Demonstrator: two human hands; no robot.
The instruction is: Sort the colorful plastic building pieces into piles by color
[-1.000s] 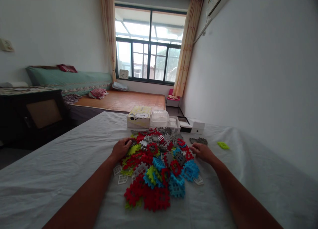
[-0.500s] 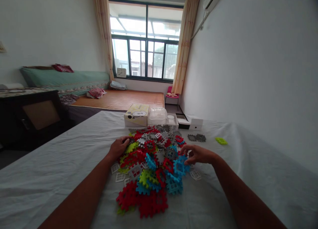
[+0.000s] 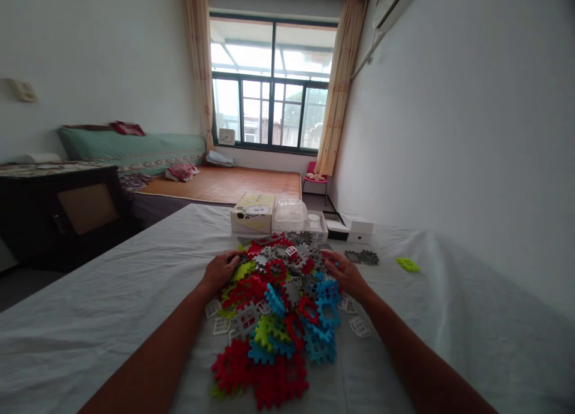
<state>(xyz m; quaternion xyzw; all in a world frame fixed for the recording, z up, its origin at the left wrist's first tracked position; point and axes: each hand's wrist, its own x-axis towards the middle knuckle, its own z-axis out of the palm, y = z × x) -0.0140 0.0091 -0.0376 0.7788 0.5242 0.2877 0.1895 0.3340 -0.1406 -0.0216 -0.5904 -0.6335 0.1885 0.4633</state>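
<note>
Head view: both hands rest on a heap of plastic tiles [image 3: 278, 318], seemingly sorting through it.
The heap of red, blue, green and grey pieces lies mid-desk [image 3: 112, 294], near the boxes [image 3: 253, 212]. The left hand [image 3: 220, 270] sits palm down on its left edge, fingers curled over a piece; I cannot tell whether that grip has closed. The right hand [image 3: 344, 273] lies on the right edge, its grip apart. Lifting one overlapping tile would call for a pinch on a free edge.

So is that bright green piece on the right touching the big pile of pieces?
No, the bright green plastic piece lies alone on the white sheet, apart from the pile of colourful plastic interlocking pieces.
</note>
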